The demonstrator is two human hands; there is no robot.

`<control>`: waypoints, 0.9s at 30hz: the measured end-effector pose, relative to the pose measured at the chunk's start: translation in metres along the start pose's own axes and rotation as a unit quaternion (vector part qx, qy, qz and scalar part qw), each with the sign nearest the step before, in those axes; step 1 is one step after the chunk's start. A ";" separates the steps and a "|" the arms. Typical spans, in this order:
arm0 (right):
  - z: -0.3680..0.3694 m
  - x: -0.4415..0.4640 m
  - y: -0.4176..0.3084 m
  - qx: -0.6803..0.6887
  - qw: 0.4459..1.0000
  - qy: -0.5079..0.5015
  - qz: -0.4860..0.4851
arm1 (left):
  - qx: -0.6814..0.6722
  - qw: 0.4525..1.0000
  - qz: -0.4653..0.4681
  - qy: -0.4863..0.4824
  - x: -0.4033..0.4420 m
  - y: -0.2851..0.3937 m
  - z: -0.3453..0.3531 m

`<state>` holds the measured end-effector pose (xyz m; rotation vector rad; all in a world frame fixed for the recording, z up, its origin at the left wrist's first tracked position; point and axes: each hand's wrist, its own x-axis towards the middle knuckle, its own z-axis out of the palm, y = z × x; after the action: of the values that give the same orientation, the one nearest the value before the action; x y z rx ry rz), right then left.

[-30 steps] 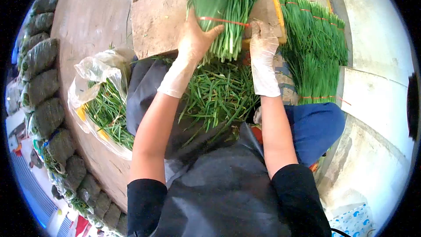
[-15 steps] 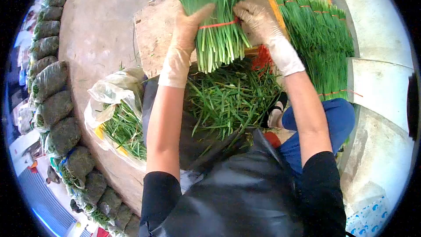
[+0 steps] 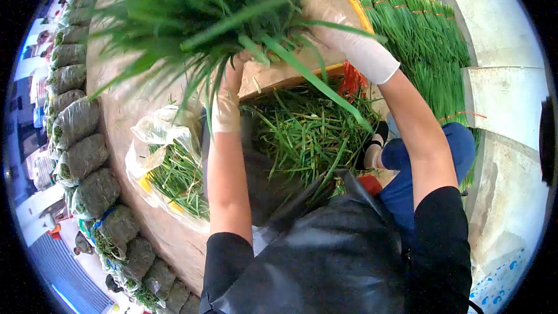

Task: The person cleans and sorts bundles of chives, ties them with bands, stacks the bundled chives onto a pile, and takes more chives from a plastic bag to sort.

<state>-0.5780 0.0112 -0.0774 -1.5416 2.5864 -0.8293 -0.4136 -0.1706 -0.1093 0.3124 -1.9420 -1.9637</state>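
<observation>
A bunch of Chinese chives is tilted with its long green leaves fanned toward me and to the left, blurred by motion. My left hand, in a thin pale glove, grips it from below; most of its fingers are behind leaves. At the bunch's right side is my gloved right hand, its fingers smeared and partly covered by leaves, so I cannot tell how they are closed. Beneath both hands is a board. Loose chive trimmings lie in a heap between the board and my black apron.
Banded chive bunches lie in rows at right. A clear plastic bag of chive scraps stands at left. Red ties hang at the board's near edge. Filled sacks line the far left, with people beyond them.
The bunch has swung from stem ends toward me to leaves toward me and left. My left hand has moved down and slightly left; the red band on the bunch is now hidden.
</observation>
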 end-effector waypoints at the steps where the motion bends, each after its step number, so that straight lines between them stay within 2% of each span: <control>1: 0.005 0.002 0.002 0.028 0.999 0.024 -0.030 | -0.047 0.999 0.002 0.004 0.010 -0.007 0.002; 2: 0.008 0.006 0.006 0.049 0.997 0.039 -0.049 | -0.064 0.998 -0.003 0.013 0.015 -0.012 0.000; 4: 0.013 0.009 0.011 0.072 0.994 0.051 -0.068 | 0.114 0.980 -0.135 0.086 0.006 0.051 0.024; 6: 0.017 0.008 0.017 0.085 0.992 0.056 -0.080 | -0.026 0.998 -0.010 0.054 0.007 0.047 0.023; 8: 0.023 0.003 0.024 0.092 0.988 0.066 -0.103 | -0.077 0.994 -0.077 0.016 0.000 0.035 0.006; 9: 0.026 0.001 0.026 0.093 0.986 0.072 -0.115 | -0.063 0.995 -0.078 -0.026 -0.001 0.012 -0.007; 11: 0.032 -0.001 0.027 0.095 0.986 0.072 -0.116 | -0.096 0.992 -0.076 -0.027 -0.006 -0.021 -0.014; 14: 0.028 0.001 0.018 0.094 0.990 0.048 -0.090 | 0.180 0.979 -0.092 0.015 0.010 0.004 0.003; 15: 0.028 0.000 0.016 0.095 0.990 0.046 -0.092 | 0.146 0.988 -0.047 0.014 0.013 -0.012 -0.003; 18: 0.027 0.003 0.009 0.089 0.992 0.033 -0.082 | 0.100 0.981 -0.136 0.096 0.013 0.032 0.020; 19: 0.025 0.003 0.006 0.087 0.993 0.026 -0.072 | 0.130 0.987 -0.029 0.091 0.025 0.034 0.019; 22: 0.019 -0.003 -0.008 0.083 0.996 -0.015 -0.033 | 0.116 0.992 -0.033 0.024 0.048 0.073 0.013; 24: 0.013 -0.015 -0.018 0.034 0.998 -0.032 -0.039 | 0.059 0.982 -0.177 -0.007 0.058 0.082 0.006; 25: 0.017 -0.025 -0.013 -0.037 0.990 0.063 -0.118 | 0.042 0.977 -0.204 -0.049 0.058 0.080 0.005; 26: 0.033 -0.035 -0.006 -0.037 0.990 0.061 -0.121 | 0.040 0.977 -0.203 -0.046 0.058 0.063 -0.001; 27: 0.057 -0.046 0.005 0.064 0.996 0.011 -0.058 | 0.120 0.981 -0.116 -0.098 0.058 0.029 -0.011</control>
<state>-0.5425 0.0268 -0.1400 -1.6670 2.4247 -1.0065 -0.4591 -0.2032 -0.0753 0.4426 -2.3714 -1.9637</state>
